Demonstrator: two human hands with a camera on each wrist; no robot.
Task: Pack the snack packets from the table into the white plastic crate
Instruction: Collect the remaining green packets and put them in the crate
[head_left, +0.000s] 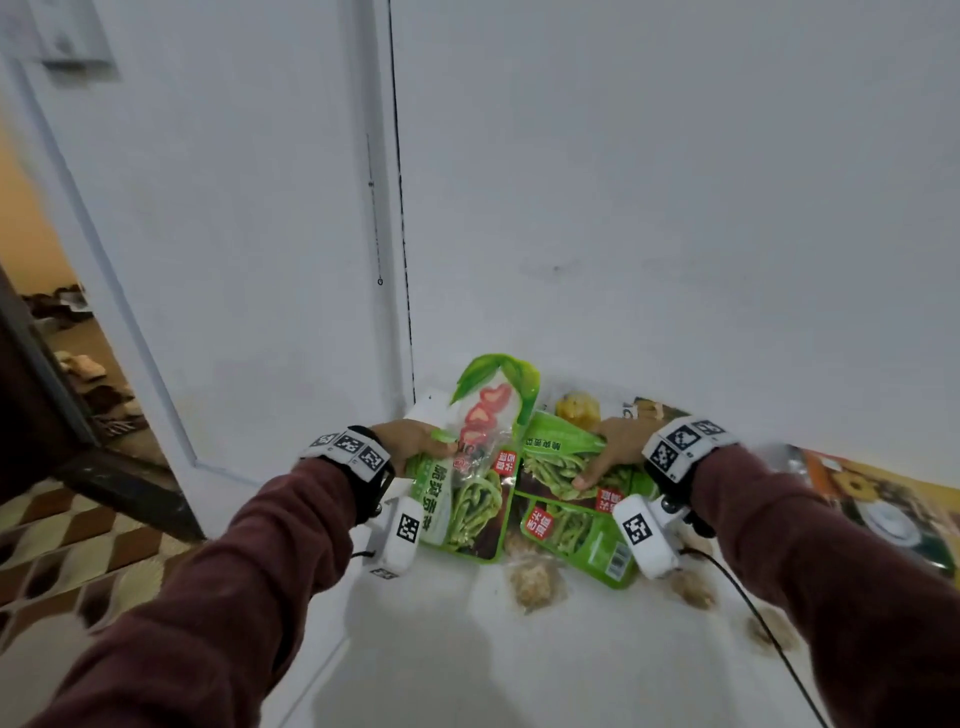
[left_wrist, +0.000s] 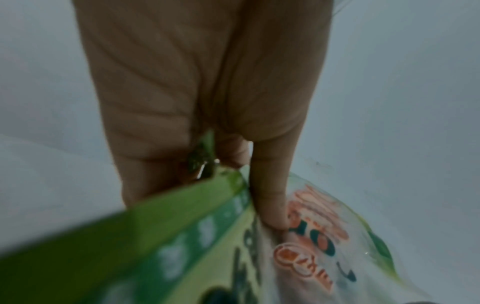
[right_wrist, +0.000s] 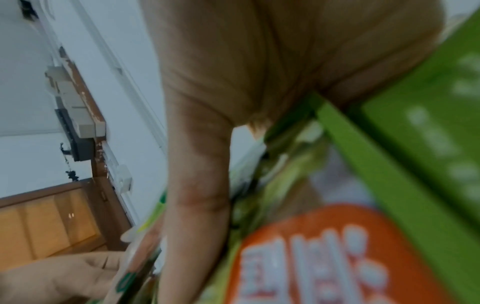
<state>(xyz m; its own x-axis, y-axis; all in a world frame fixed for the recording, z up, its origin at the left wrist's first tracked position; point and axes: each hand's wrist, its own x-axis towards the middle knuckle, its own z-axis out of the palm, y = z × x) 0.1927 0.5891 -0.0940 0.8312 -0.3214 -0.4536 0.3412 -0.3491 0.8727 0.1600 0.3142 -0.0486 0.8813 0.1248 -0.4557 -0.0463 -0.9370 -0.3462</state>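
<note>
Gripping green packets: left hand, right hand, thumbs on top.

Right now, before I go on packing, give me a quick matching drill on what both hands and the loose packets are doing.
Things:
1. left hand
2. right hand
3. green packet with barcode
4. clear brown-snack packet

States:
A. lies nearest the person on the white table, untouched
B. grips two packets together
C. grips one green bean packet
D. lies under the right wrist

Pairs: 1-B, 2-C, 3-D, 4-A
</note>
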